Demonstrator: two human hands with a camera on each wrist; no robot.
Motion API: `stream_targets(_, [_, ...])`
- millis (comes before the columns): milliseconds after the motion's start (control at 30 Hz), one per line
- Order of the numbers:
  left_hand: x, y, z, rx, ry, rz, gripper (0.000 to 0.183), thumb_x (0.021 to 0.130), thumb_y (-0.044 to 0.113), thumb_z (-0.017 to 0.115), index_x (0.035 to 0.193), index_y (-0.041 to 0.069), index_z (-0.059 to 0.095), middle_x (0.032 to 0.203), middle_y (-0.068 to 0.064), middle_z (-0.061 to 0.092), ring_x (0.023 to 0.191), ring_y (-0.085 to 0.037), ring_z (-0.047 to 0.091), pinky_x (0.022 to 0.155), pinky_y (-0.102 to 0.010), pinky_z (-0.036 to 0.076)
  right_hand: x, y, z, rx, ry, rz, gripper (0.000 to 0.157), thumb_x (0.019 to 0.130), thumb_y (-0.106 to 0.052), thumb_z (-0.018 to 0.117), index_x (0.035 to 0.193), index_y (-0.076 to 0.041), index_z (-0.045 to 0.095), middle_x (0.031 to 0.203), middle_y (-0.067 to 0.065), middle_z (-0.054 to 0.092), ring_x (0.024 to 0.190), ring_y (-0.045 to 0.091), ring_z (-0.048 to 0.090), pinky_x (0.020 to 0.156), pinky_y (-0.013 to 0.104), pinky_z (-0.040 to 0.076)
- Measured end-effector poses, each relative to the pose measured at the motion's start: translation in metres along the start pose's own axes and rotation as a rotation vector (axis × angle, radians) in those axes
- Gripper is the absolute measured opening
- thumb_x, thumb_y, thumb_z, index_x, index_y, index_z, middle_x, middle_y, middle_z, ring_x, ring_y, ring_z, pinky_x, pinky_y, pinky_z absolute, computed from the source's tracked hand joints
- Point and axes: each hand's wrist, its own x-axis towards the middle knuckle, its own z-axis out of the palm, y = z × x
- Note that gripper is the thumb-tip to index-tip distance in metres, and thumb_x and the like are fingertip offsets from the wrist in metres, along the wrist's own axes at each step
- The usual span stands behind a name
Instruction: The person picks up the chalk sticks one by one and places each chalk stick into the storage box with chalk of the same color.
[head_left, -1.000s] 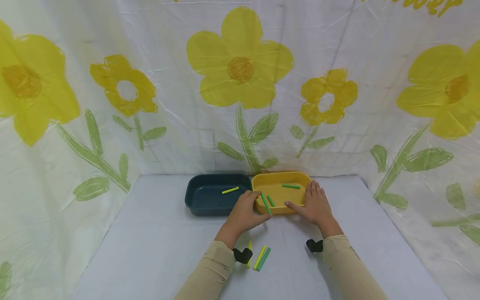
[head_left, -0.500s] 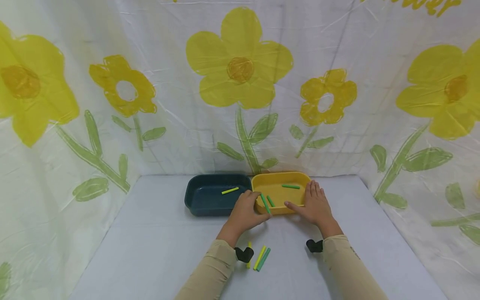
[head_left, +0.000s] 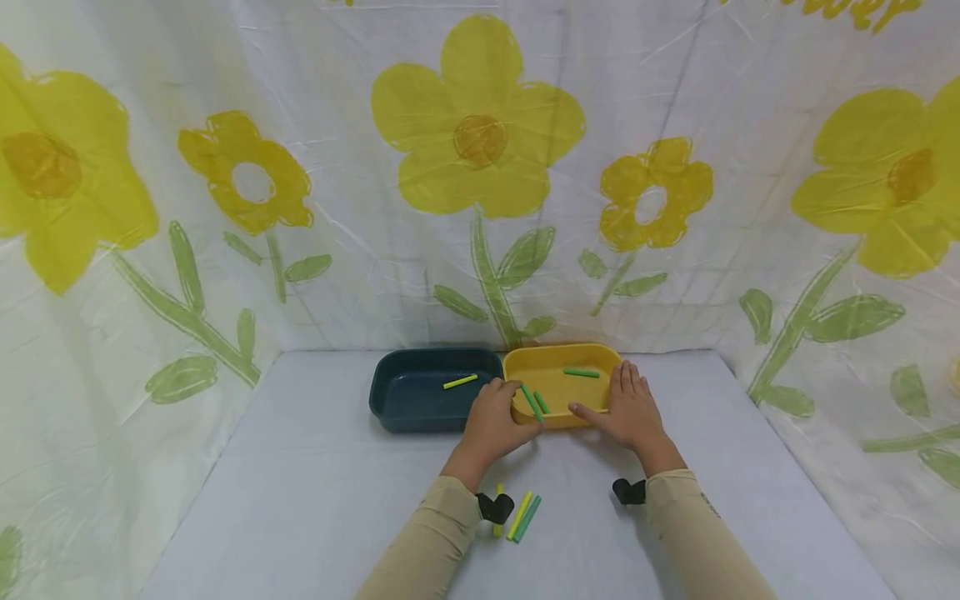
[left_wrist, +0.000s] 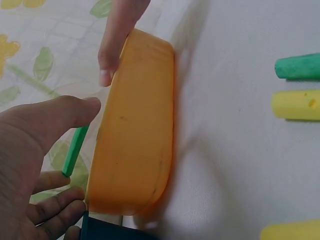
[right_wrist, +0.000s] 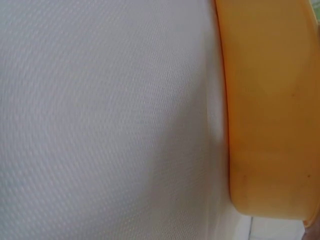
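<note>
My left hand [head_left: 491, 429] pinches a green chalk stick [head_left: 532, 402] between thumb and index fingertip, over the front left part of the yellow tray [head_left: 555, 383]. In the left wrist view the chalk stick [left_wrist: 76, 150] slants from thumb to finger beside the tray wall [left_wrist: 132, 125]. My right hand [head_left: 633, 417] rests on the tray's front right corner, fingers straight along the right side and thumb on the front rim. Two green chalk sticks [head_left: 581, 373] lie inside this tray. The right wrist view has mostly the tray's outer wall [right_wrist: 275, 115].
A dark blue tray [head_left: 378, 404] with one yellow chalk stick [head_left: 460, 382] stands against the yellow tray's left side. Nearer on the white table [head_left: 300, 500] lie a green chalk stick [head_left: 527, 520] and two yellow ones [head_left: 517, 517]. A flower-print curtain [head_left: 360, 275] hangs behind.
My left hand has shifted slightly right and forward, the pinched chalk stick moving a little closer over the yellow tray. The right hand and both trays stay put.
</note>
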Motion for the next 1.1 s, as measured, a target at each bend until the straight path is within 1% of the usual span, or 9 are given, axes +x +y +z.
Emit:
stream_targets(133, [0.001,0.001,0.001,-0.003,0.004,-0.015,0.082,0.086,0.050,0.085,0.148,0.004,0.060,0.128,-0.014,0.065,0.112,-0.029,0.059,0.098,-0.048,0.054,0.000,0.000,0.000,0.010,0.006,-0.006,0.134,0.091,-0.088,0.048,0.162,0.017,0.006,0.173,0.037,0.000,0.163,0.052,0.000,0.132,0.065,0.003])
stream_targets(367, [0.003,0.002,0.004,0.030,0.015,-0.049,0.082,0.085,0.051,0.085,0.148,0.005,0.061,0.122,-0.011,0.064,0.106,-0.025,0.057,0.093,-0.044,0.054,-0.001,-0.001,-0.001,0.018,0.012,-0.016,0.134,0.090,-0.087,0.050,0.162,0.017,0.007,0.172,0.037,0.000,0.163,0.052,0.001,0.131,0.066,0.004])
stream_targets(533, [0.006,0.005,0.006,0.040,0.052,-0.060,0.078,0.083,0.048,0.086,0.143,0.003,0.064,0.118,-0.012,0.064,0.101,-0.025,0.057,0.087,-0.042,0.053,-0.001,0.000,-0.001,0.017,0.012,-0.008,0.134,0.091,-0.087,0.049,0.162,0.017,0.006,0.173,0.037,0.000,0.163,0.052,0.001,0.132,0.065,0.004])
stream_targets(700, [0.008,0.006,0.010,0.071,0.096,-0.078,0.076,0.083,0.048,0.086,0.139,0.002,0.066,0.116,-0.013,0.066,0.102,-0.028,0.061,0.088,-0.044,0.055,0.000,0.000,0.000,0.014,0.010,-0.008,0.134,0.091,-0.088,0.049,0.162,0.017,0.005,0.172,0.037,0.000,0.163,0.052,0.001,0.132,0.065,0.003])
stream_targets(833, [0.010,0.006,0.014,0.108,0.103,-0.097,0.077,0.083,0.051,0.085,0.139,0.003,0.066,0.116,-0.012,0.065,0.103,-0.028,0.061,0.089,-0.045,0.055,0.001,0.001,0.001,0.011,0.014,-0.006,0.134,0.090,-0.087,0.049,0.163,0.017,0.005,0.173,0.037,0.001,0.163,0.052,0.001,0.132,0.065,0.003])
stream_targets(1100, [0.011,0.007,0.018,0.138,0.136,-0.083,0.077,0.082,0.051,0.087,0.138,0.003,0.066,0.111,-0.011,0.066,0.099,-0.027,0.061,0.086,-0.046,0.054,-0.001,-0.002,-0.002,0.019,0.014,-0.005,0.133,0.091,-0.086,0.051,0.162,0.017,0.005,0.172,0.038,0.001,0.162,0.053,0.001,0.132,0.066,0.004])
